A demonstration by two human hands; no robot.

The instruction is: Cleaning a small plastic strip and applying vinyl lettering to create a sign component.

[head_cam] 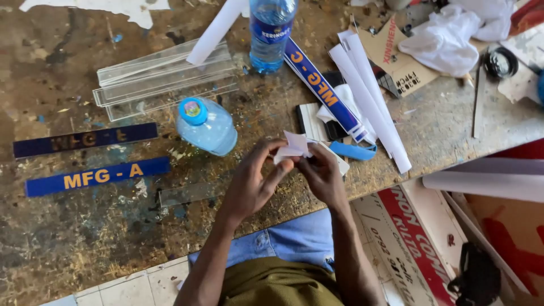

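Right now you have both hands together just above the near edge of the bench, working a small white scrap between your fingertips. Your left hand is closed on the scrap's lower edge, thumb against fingers, and your right hand pinches it from the other side, so neither hand is free. The scrap looks like thin paper or a backing film, creased and partly folded, and it sits in the air, clear of the bench top. By my reading you are at the peeling or separating stage: getting a layer started at a corner. That calls for a light nail-tip grip and a slow pull along the edge rather than a tug, or the thin sheet may tear. Just beyond your hands a small water bottle lies on its side, and a blue tool rests near your right knuckles. Two blue lettered strips lie flat to your left, well apart from your hands, with clear acrylic strips behind them. A third blue strip leans diagonally among white paper strips, next to an upright bottle. Keep your elbows clear of the lying bottle.
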